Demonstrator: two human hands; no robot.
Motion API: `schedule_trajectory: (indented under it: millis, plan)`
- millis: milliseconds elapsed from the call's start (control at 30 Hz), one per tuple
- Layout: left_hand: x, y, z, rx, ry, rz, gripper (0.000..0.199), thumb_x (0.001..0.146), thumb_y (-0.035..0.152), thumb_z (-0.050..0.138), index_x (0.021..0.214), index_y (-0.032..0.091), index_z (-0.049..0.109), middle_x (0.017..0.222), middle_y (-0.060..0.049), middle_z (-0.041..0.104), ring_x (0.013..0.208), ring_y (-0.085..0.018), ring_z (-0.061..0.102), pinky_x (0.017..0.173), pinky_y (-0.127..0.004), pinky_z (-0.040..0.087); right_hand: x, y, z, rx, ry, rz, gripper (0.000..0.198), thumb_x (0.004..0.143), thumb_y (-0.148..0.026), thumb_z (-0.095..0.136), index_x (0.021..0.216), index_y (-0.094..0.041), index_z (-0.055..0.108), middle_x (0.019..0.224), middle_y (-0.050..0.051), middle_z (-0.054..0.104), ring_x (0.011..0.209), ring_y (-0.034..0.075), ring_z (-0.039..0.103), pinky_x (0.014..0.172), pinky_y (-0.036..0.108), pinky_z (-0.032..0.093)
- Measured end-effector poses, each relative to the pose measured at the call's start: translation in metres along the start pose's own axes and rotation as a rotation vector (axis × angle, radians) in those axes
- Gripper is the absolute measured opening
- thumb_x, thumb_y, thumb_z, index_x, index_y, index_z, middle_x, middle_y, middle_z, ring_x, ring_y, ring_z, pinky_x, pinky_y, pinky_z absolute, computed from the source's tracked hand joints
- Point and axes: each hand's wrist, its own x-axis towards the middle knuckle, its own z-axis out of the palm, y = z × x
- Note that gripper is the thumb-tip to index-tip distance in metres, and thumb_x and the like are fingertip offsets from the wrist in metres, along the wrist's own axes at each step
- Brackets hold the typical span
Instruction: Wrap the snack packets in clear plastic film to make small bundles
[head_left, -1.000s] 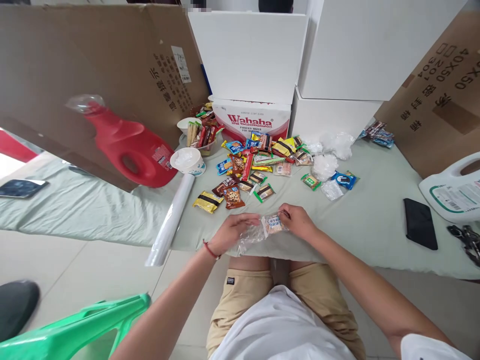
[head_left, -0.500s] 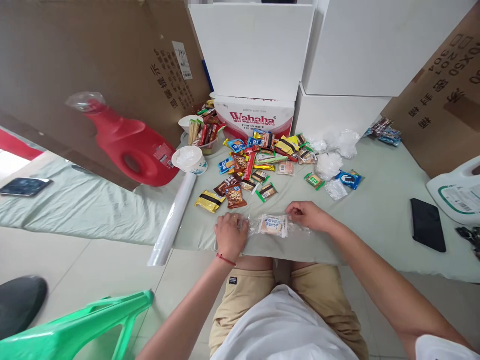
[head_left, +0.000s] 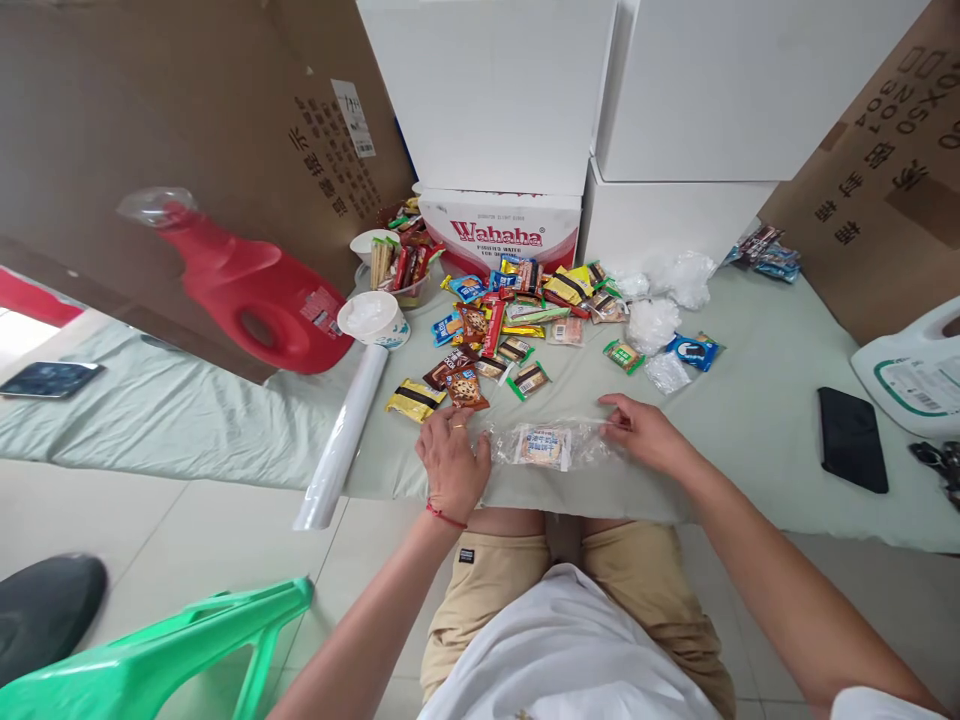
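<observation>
A white biscuit packet (head_left: 544, 447) with blue print lies near the table's front edge, with a strip of clear plastic film (head_left: 587, 445) around it and reaching out to both sides. My left hand (head_left: 454, 465) has its fingers curled down on the film's left end. At the right end, my right hand (head_left: 649, 432) grips the film with the index finger partly stretched. Just beyond my left hand are a brown cookie packet (head_left: 466, 386) and a yellow packet (head_left: 415, 399). My fingertips are partly hidden by the hands and the see-through film.
Behind lies a pile of wrapped snacks (head_left: 517, 310), with crumpled plastic (head_left: 654, 325) to its right. A film roll (head_left: 343, 440), a paper bowl (head_left: 386, 330) and a red jug (head_left: 259, 300) stand left. A black phone (head_left: 851, 440) and white jug (head_left: 911, 375) are right.
My right hand has moved to the right, away from the packet, and the film between my hands is stretched wider. My left hand has shifted slightly left and away from me.
</observation>
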Motion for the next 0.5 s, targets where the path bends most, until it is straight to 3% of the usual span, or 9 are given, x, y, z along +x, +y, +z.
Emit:
schedule_trajectory:
  millis: [100, 167, 200, 267, 333, 500]
  plan:
    - [-0.003, -0.003, 0.008, 0.064, -0.141, 0.006, 0.032, 0.092, 0.025, 0.051, 0.12, 0.017, 0.066, 0.126, -0.019, 0.06, 0.121, -0.038, 0.052, 0.096, -0.054, 0.044, 0.0, -0.01, 0.003, -0.326, 0.339, 0.012, 0.036, 0.092, -0.013, 0.055, 0.126, -0.018, 0.066, 0.109, 0.015, 0.067, 0.104, 0.031, 0.06, 0.084, 0.04, 0.05]
    - [-0.007, -0.005, 0.012, 0.058, -0.101, 0.0, 0.033, 0.095, 0.027, 0.048, 0.121, 0.016, 0.065, 0.124, -0.019, 0.061, 0.118, -0.037, 0.053, 0.095, -0.052, 0.045, -0.005, -0.029, 0.011, -0.363, 0.493, -0.13, 0.035, 0.094, -0.012, 0.05, 0.124, -0.018, 0.068, 0.114, 0.017, 0.065, 0.112, 0.033, 0.055, 0.089, 0.043, 0.049]
    - [-0.01, -0.006, 0.012, 0.044, -0.048, -0.012, 0.034, 0.097, 0.028, 0.046, 0.123, 0.016, 0.065, 0.124, -0.019, 0.061, 0.118, -0.036, 0.054, 0.095, -0.051, 0.045, -0.009, -0.04, 0.018, -0.336, 0.494, -0.228, 0.035, 0.095, -0.011, 0.049, 0.123, -0.019, 0.068, 0.114, 0.016, 0.064, 0.112, 0.032, 0.055, 0.09, 0.042, 0.049]
    - [-0.013, -0.006, 0.011, 0.028, 0.041, -0.051, 0.036, 0.099, 0.03, 0.043, 0.124, 0.015, 0.064, 0.122, -0.019, 0.062, 0.116, -0.035, 0.054, 0.095, -0.051, 0.044, -0.016, -0.063, 0.036, -0.279, 0.366, -0.401, 0.034, 0.098, -0.013, 0.049, 0.123, -0.024, 0.069, 0.118, 0.011, 0.065, 0.109, 0.026, 0.058, 0.087, 0.035, 0.05]
    - [-0.015, -0.006, 0.008, 0.066, 0.033, -0.083, 0.038, 0.101, 0.036, 0.041, 0.121, 0.015, 0.065, 0.121, -0.019, 0.062, 0.115, -0.036, 0.054, 0.094, -0.052, 0.044, -0.017, -0.079, 0.055, -0.261, 0.175, -0.454, 0.032, 0.101, -0.019, 0.05, 0.126, -0.026, 0.068, 0.123, 0.008, 0.064, 0.107, 0.022, 0.061, 0.082, 0.031, 0.05]
    - [-0.012, -0.006, 0.004, 0.135, -0.142, -0.056, 0.032, 0.091, 0.045, 0.058, 0.098, 0.017, 0.07, 0.125, -0.02, 0.059, 0.123, -0.042, 0.046, 0.093, -0.056, 0.043, 0.001, -0.083, 0.075, -0.179, -0.045, -0.299, 0.035, 0.098, -0.027, 0.063, 0.133, -0.023, 0.065, 0.126, 0.009, 0.064, 0.11, 0.021, 0.064, 0.089, 0.031, 0.05]
